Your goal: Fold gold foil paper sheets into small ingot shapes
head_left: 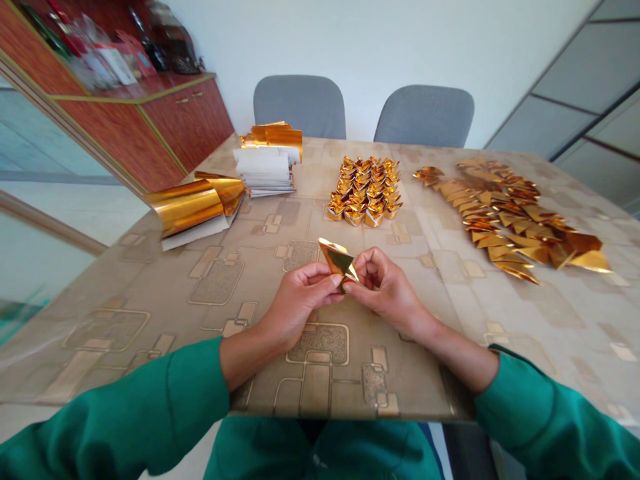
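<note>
Between both hands, above the near middle of the table, is a small piece of folded gold foil paper (337,257). Thumb and fingers of my left hand (303,299) pinch its lower left side. On the lower right side, my right hand (387,290) grips the same piece, its fingers curled in. The paper's pointed end rises up and to the left, and its lower part is hidden by my fingertips. Beyond my hands stands a block of gold folded paper pieces (366,190) in tight rows.
At left lie a curled stack of gold sheets (195,208) and a pile of white-backed sheets (265,170). Many flat gold folded pieces (515,217) spread across the right. Two grey chairs (300,103) stand behind the patterned table (215,347); a wooden cabinet (185,123) is back left.
</note>
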Demonstrator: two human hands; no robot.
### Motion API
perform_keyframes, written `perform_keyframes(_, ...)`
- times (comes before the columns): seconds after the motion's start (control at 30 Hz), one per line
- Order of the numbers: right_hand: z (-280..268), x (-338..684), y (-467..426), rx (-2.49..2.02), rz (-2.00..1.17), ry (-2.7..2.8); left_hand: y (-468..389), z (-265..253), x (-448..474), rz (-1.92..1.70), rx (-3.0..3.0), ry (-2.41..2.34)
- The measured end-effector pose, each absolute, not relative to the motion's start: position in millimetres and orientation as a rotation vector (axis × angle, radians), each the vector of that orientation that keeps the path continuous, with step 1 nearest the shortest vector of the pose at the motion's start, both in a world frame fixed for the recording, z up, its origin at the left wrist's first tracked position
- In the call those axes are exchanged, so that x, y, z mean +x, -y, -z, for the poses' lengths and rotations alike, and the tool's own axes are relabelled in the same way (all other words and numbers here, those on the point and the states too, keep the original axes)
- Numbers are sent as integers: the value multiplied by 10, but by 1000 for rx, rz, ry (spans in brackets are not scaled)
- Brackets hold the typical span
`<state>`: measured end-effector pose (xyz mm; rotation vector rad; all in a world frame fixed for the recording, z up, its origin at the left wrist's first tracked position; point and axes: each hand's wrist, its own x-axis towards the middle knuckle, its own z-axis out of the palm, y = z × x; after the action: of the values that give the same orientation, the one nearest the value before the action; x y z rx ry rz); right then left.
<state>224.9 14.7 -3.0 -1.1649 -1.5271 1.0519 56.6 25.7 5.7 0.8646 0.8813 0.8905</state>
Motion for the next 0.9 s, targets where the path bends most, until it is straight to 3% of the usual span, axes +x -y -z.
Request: perform_keyframes(0.9,13,2298,-141,-1173,-1259,1480,-297,-17,594,-974,730,-888)
